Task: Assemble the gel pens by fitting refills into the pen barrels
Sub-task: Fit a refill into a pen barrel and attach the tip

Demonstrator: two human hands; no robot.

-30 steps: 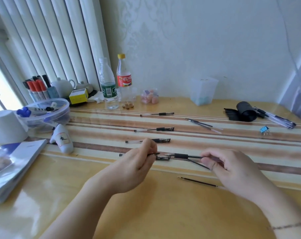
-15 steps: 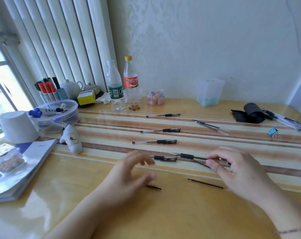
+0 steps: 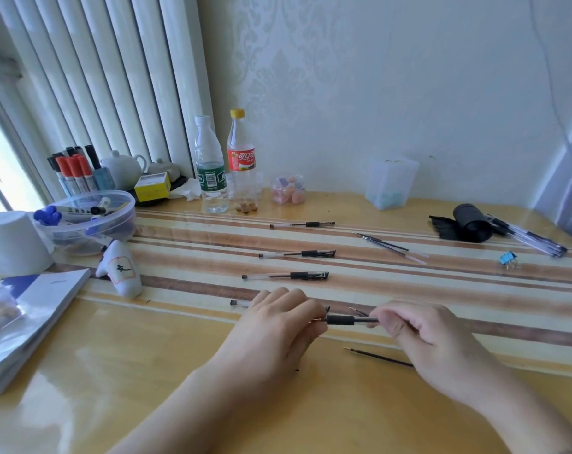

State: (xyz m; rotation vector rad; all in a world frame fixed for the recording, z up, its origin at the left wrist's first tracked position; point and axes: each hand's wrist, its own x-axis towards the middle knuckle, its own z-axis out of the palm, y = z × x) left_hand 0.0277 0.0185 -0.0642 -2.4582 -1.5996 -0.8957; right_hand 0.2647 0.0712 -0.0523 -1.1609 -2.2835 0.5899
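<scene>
Clear pen (image 3: 351,320) with black grip held level between hands; right hand (image 3: 422,339) pinches its rear, left hand (image 3: 278,326) fingers curled at its tip.

Both forearms reach in, left hand (image 3: 278,322) curled knuckles-up, right hand (image 3: 419,335) pinching with thumb and fingers, fingertips nearly meeting.

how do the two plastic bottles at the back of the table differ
The left bottle has a white cap and a green label; the right bottle has a yellow cap and a red label. The right bottle's cap reaches higher in the picture than the left bottle's. Both are clear plastic, stand upright side by side near the wall, and look mostly empty.
</scene>
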